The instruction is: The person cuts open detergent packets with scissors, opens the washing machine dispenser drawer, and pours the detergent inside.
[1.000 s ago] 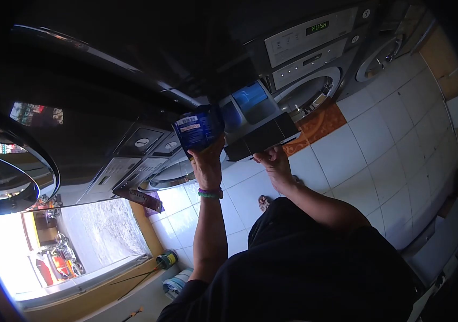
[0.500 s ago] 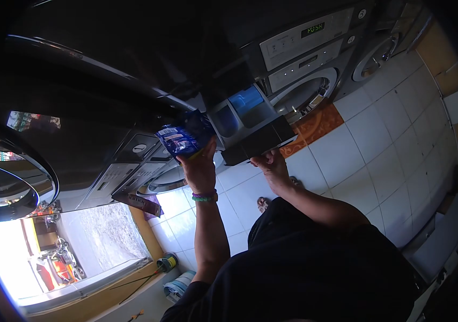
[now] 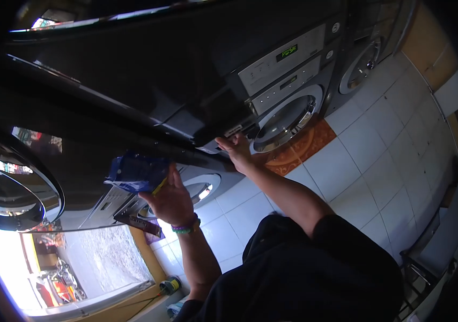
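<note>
A blue packet is held in my left hand, which wears a green and purple bracelet. The packet is in front of a dark machine front, left of centre. My right hand has its fingers against the front of the middle machine, where the drawer is now pushed in. Its thumb and fingers are partly spread, with nothing held between them. Right of that hand are a control panel with a green display and a round washer door.
Another round door stands farther right. An orange patterned mat lies on the white tiled floor. A large round door is at the left, and a dark-framed chair at the lower right.
The open drawer with its blue compartment has gone into the machine. My left hand has moved left with the blue packet. My right hand has moved up and left, off the drawer's lower edge.
</note>
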A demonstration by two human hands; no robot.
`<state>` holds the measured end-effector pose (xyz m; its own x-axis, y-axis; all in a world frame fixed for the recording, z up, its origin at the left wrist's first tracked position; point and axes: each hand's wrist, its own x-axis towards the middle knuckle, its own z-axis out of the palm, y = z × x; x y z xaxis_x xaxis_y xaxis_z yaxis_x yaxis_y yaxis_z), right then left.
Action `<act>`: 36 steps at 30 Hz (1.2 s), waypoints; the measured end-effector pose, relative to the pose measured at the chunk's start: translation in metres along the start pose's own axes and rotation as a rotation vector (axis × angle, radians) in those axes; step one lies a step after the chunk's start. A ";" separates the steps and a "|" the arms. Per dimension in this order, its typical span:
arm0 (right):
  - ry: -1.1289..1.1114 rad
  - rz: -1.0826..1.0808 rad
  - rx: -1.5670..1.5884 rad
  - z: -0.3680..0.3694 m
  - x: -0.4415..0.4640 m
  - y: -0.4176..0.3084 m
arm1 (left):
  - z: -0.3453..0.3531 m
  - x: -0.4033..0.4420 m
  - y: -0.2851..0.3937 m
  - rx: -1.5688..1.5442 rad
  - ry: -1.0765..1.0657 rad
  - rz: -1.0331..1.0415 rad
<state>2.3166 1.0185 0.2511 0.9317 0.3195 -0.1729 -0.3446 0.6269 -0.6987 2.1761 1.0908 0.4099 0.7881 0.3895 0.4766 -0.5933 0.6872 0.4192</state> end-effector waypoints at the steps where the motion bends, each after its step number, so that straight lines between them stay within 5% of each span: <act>1: 0.001 -0.020 0.017 0.006 0.010 0.003 | -0.001 -0.004 0.003 -0.021 0.033 -0.026; 8: -0.020 0.076 0.032 0.002 0.015 -0.002 | 0.016 -0.002 -0.022 -0.020 -0.009 -0.214; 11: -0.148 0.303 0.004 -0.052 -0.012 -0.030 | 0.027 -0.001 -0.056 -0.147 -0.025 -0.335; 15: -0.247 0.339 -0.156 -0.187 -0.076 -0.138 | 0.062 0.002 -0.126 -0.213 -0.011 -0.419; 18: 0.207 0.182 -0.489 -0.323 -0.100 -0.203 | 0.093 0.008 -0.189 -0.188 -0.046 -0.477; 21: 0.454 0.061 -0.480 -0.398 -0.102 -0.280 | 0.120 0.015 -0.260 -0.145 -0.064 -0.439; 27: 0.399 -0.047 -0.318 -0.393 -0.030 -0.406 | 0.178 0.041 -0.376 -0.093 0.034 -0.303; 36: 0.219 0.048 -0.019 -0.399 0.164 -0.454 | 0.188 0.077 -0.473 0.146 0.011 -0.389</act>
<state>2.6716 0.5033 0.2630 0.9178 0.1852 -0.3512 -0.3886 0.6004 -0.6989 2.4865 0.6802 0.3937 0.9593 0.1252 0.2533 -0.2675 0.6905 0.6720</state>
